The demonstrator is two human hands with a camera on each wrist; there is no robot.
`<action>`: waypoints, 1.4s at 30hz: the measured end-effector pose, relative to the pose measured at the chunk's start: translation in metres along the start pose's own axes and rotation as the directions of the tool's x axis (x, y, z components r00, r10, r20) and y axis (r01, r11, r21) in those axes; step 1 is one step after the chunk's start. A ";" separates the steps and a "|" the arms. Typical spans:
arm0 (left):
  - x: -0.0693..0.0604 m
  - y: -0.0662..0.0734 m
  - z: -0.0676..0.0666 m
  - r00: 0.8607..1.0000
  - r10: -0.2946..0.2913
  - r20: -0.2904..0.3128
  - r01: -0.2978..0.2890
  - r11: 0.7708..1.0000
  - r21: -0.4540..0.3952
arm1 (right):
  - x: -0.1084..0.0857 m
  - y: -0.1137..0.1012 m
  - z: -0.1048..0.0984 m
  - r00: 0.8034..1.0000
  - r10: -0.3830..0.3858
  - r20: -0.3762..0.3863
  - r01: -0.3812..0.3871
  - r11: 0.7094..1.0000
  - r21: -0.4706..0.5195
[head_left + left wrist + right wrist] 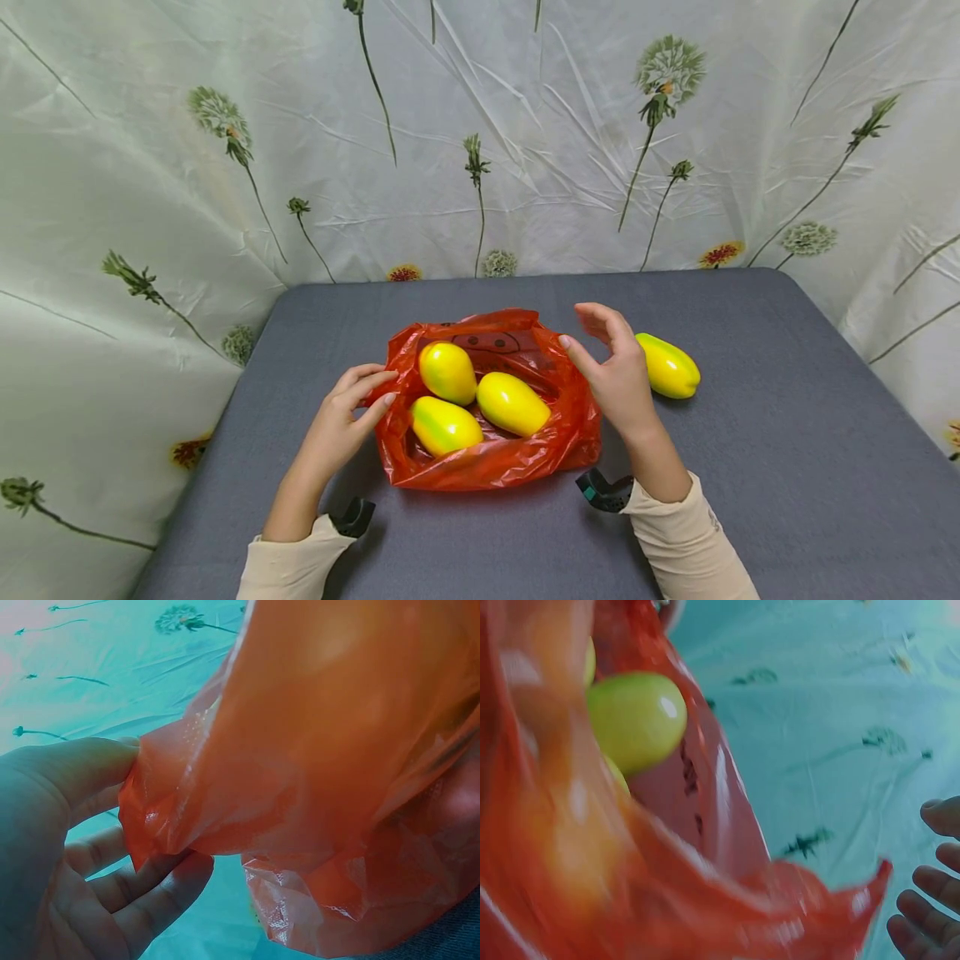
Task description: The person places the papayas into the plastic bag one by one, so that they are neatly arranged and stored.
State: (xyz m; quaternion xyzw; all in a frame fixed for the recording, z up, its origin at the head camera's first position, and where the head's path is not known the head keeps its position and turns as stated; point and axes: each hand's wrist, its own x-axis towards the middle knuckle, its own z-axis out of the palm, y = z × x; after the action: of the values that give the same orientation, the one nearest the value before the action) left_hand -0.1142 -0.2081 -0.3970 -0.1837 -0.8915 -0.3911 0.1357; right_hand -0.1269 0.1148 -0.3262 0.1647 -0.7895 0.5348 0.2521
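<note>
A red plastic bag stands with its mouth spread on the table. Inside lie three smooth, oval yellow-green fruits, an upper left fruit, a lower left fruit and a right-hand fruit; mango or papaya, I cannot tell. My left hand pinches the bag's left edge between thumb and fingers, plain in the left wrist view. At the bag's right side, my right hand is held with fingers spread and bent, holding nothing. In the right wrist view its fingertips are apart from the bag's corner.
Another yellow-green fruit lies on the table just right of my right hand, partly behind it. The grey cloth-covered table ends at the back against a white curtain printed with dandelions. Each wrist carries a black camera mount.
</note>
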 end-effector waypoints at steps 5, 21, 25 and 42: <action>0.000 0.001 -0.001 1.000 0.001 0.000 -0.001 1.000 -0.003 | 0.005 0.011 -0.017 0.996 0.058 -0.061 -0.060 0.997 -0.043; -0.001 0.002 -0.001 1.000 -0.001 -0.006 0.001 1.000 0.006 | 0.005 0.094 -0.080 0.941 0.325 -0.090 -0.337 0.915 -0.220; -0.001 0.002 -0.001 1.000 -0.008 0.000 0.008 1.000 0.008 | 0.000 0.109 -0.090 0.943 0.332 0.005 -0.320 0.912 -0.258; 0.000 0.002 -0.001 1.000 -0.017 0.005 0.017 1.000 0.005 | -0.014 0.148 -0.114 0.817 0.515 0.260 -0.427 0.843 -0.327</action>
State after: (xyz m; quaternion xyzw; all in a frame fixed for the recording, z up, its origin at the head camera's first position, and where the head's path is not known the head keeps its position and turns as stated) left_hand -0.1127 -0.2072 -0.3951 -0.1767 -0.8945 -0.3895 0.1303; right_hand -0.1682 0.2757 -0.4124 0.0183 -0.8983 0.4389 -0.0096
